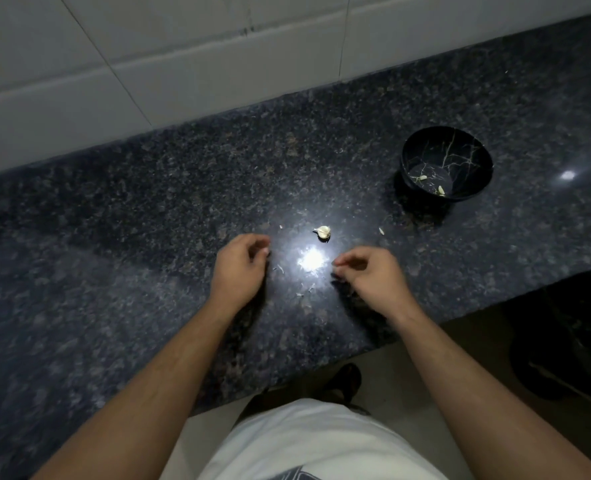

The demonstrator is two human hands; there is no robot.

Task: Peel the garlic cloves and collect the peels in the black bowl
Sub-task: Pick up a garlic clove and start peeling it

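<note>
Hovering low over the dark stone counter [148, 209], both hands sit close together with one garlic clove [322, 232] lying just beyond them, between the two and touching neither. The left hand [240, 268] has its fingers loosely curled inward, and nothing shows in them. The right hand [370, 275] has its fingertips drawn together near the counter as if pinching at something small, but whether a scrap of peel is caught there is too small to tell.

That clove is light and small, with dry, papery skin over a firm body, so it will likely skid on the polished stone if pushed rather than gripped. A sensible hold would be a pinch across its fat middle with one hand while the other works the skin loose from the pointed tip, where it seems to flare out.

By count: one clove on the counter; one black bowl [422, 147] standing well apart to the right and farther back; two pale pieces lying inside the bowl, one near the middle of its floor and one against the near wall; two pale bits loose on the counter, one [280, 227] just left of the clove and one [381, 231] to its right, toward the bowl. Fainter flecks [281, 269] lie between the hands, too blurred by the glare to count. These scraps are featherlight and will need fingertip pinching to lift.
</note>
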